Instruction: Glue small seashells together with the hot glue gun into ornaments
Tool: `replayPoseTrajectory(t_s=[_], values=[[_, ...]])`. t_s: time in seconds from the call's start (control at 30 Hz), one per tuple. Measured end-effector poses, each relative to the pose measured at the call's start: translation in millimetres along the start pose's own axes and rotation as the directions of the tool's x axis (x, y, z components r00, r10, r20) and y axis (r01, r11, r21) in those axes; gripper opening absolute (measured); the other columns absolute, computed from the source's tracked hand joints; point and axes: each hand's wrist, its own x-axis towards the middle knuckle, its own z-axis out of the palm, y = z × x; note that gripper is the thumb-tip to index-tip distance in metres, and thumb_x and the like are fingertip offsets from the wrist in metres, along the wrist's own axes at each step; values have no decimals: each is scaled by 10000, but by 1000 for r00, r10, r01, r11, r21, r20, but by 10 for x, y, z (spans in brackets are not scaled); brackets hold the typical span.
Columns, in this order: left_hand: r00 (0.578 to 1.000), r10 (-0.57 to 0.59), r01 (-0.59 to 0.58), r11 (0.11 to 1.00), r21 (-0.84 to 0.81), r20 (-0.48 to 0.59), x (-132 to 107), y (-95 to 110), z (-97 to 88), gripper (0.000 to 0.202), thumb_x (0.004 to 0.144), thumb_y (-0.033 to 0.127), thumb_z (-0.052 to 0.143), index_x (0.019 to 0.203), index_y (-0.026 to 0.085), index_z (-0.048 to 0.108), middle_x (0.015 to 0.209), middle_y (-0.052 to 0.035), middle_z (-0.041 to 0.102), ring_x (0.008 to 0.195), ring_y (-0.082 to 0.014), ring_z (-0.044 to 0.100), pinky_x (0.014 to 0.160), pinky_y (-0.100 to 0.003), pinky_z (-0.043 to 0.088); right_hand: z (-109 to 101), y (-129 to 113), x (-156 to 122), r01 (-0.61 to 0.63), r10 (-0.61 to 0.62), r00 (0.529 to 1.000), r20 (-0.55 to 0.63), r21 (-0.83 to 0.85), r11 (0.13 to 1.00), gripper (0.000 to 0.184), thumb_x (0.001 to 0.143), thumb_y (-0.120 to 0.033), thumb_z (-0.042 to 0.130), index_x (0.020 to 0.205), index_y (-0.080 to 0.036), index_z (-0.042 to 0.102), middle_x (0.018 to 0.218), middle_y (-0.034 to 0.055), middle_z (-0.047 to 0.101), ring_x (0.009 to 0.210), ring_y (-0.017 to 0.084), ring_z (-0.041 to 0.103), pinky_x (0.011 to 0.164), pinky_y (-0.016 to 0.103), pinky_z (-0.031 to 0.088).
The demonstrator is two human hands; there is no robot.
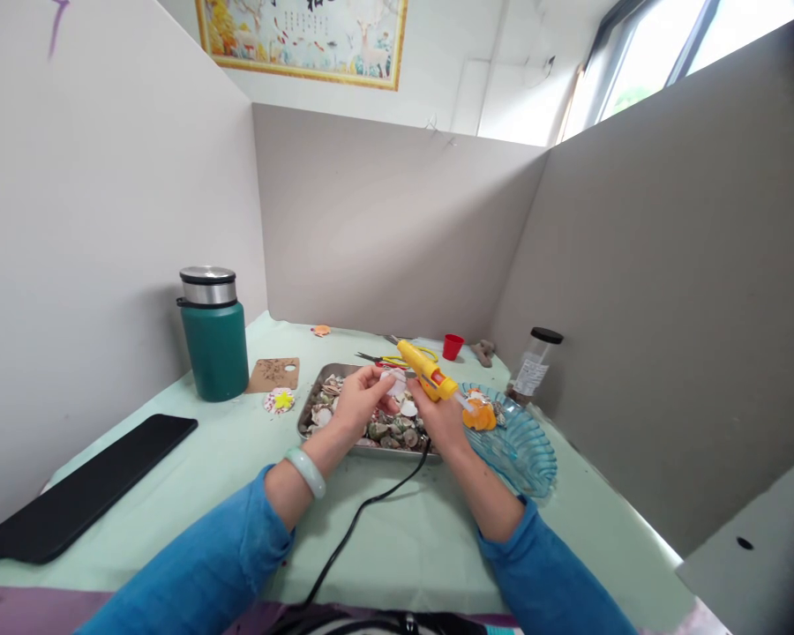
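My right hand (438, 419) is wrapped round the handle of a yellow hot glue gun (427, 369), whose black cord (363, 510) runs down toward me. Between the fingertips of my left hand (363, 395) is a pale, whitish shell (395, 381), close to the front of the glue gun. Both hands are above a metal tray (387, 452) filled with seashells (387, 432). To the right, a blue ribbed glass plate (526, 454) bears an orange shell piece (480, 414) and small shells.
Scissors (390, 360) with yellow handles lie behind the tray, near a red cup (453, 347). A green flask (215, 344), a brown board (273, 375) and a black flat pad (99, 485) are at left. A jar (533, 369) stands by the right partition.
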Motion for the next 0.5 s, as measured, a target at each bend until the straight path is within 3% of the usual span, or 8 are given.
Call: replayPoseTrajectory(t_s=[0.5], values=[[999,-39,39,999,-22,-9,-12,37,10,301,702,417,695,774,163,550,440,14,593,397,-114,552,429,-188,393,4,-20,-1,-35,35,999,-6,20,999,369,751,-534,588,647,-179,588,528,-8,539,551,168,515,548,287,425]])
